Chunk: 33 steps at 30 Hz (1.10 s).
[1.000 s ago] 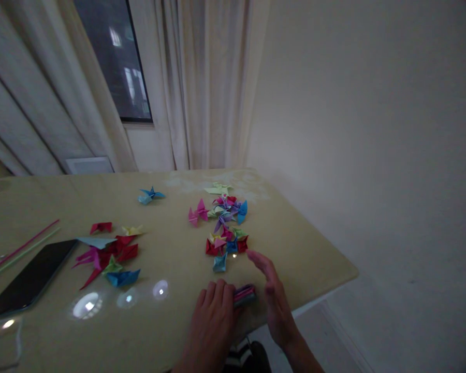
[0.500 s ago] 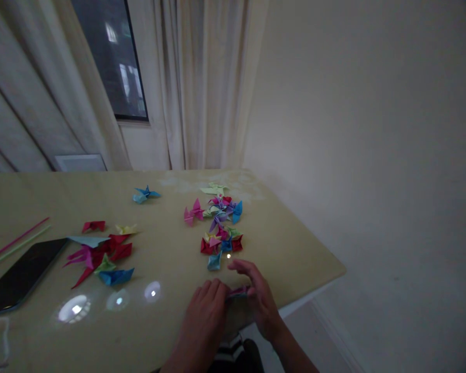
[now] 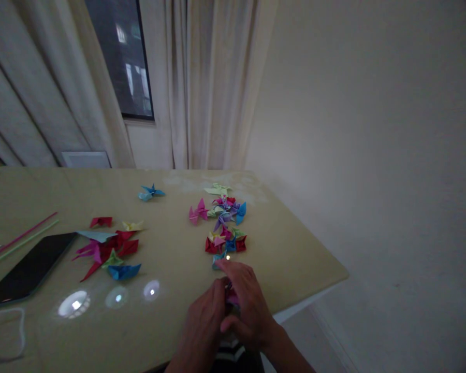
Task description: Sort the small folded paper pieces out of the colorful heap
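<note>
Cupping my left hand point(image 3: 204, 320) and right hand point(image 3: 249, 300) around pink paper point(image 3: 232, 297) at the lower centre of the frame, I am partly hiding it; whether either is gripping, I cannot tell. A light-blue folded figure point(image 3: 218, 258) is lying just beyond my right hand.

What looks like a home room, with pale draped curtains point(image 3: 217, 83), dark window point(image 3: 124, 57), plain wall point(image 3: 353, 129) and glossy table point(image 3: 291, 243).
</note>
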{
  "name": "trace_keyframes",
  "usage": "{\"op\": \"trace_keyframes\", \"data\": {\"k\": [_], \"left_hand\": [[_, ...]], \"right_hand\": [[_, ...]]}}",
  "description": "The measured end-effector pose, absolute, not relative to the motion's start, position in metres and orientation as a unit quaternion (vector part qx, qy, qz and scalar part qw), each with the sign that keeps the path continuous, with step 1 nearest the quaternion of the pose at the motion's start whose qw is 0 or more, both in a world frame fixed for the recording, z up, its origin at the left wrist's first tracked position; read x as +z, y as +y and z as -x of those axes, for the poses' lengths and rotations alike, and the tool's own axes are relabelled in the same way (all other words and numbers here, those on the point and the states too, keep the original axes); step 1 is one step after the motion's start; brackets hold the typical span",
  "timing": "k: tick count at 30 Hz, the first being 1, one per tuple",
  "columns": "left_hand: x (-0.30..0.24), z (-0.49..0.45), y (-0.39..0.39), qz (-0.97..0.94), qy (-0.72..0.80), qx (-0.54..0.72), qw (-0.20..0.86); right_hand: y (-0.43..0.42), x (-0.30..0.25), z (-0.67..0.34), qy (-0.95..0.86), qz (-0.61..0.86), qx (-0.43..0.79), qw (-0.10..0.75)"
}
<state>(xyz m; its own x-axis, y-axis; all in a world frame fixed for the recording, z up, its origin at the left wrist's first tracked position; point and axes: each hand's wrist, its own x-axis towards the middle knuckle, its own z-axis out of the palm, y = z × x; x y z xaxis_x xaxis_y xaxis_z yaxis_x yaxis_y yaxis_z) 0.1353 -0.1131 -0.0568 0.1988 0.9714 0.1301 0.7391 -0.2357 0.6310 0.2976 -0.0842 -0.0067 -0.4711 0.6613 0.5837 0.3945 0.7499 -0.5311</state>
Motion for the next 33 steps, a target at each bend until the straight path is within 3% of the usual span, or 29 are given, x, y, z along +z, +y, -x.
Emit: {"op": "trace_keyframes", "data": {"k": [5, 10, 15, 20, 28, 33], "left_hand": [[-0.058, -0.136, -0.113, -0.716, 0.61, 0.276, 0.197], [-0.047, -0.134, -0.114, -0.732, 0.591, 0.205, 0.268], [-0.026, -0.135, -0.113, -0.723, 0.598, 0.171, 0.301], [-0.014, -0.128, -0.105, -0.725, 0.597, 0.143, 0.312], [-0.018, -0.117, -0.083, -0.773, 0.617, 0.056, 0.135], [-0.01, -0.11, -0.053, -0.792, 0.601, 0.054, 0.093]], "right_hand": [[-0.075, 0.002, -0.3, -0.773, 0.352, 0.13, 0.512], [-0.072, 0.003, -0.298, -0.875, 0.261, 0.058, 0.403], [-0.073, -0.01, -0.303, -0.848, 0.317, -0.013, 0.425], [-0.068, -0.025, -0.316, -0.834, 0.439, 0.011, 0.335], [-0.048, -0.025, -0.292, -0.785, 0.615, 0.036, 0.064], [-0.023, -0.012, -0.286, -0.767, 0.641, 0.035, 0.019]]}}
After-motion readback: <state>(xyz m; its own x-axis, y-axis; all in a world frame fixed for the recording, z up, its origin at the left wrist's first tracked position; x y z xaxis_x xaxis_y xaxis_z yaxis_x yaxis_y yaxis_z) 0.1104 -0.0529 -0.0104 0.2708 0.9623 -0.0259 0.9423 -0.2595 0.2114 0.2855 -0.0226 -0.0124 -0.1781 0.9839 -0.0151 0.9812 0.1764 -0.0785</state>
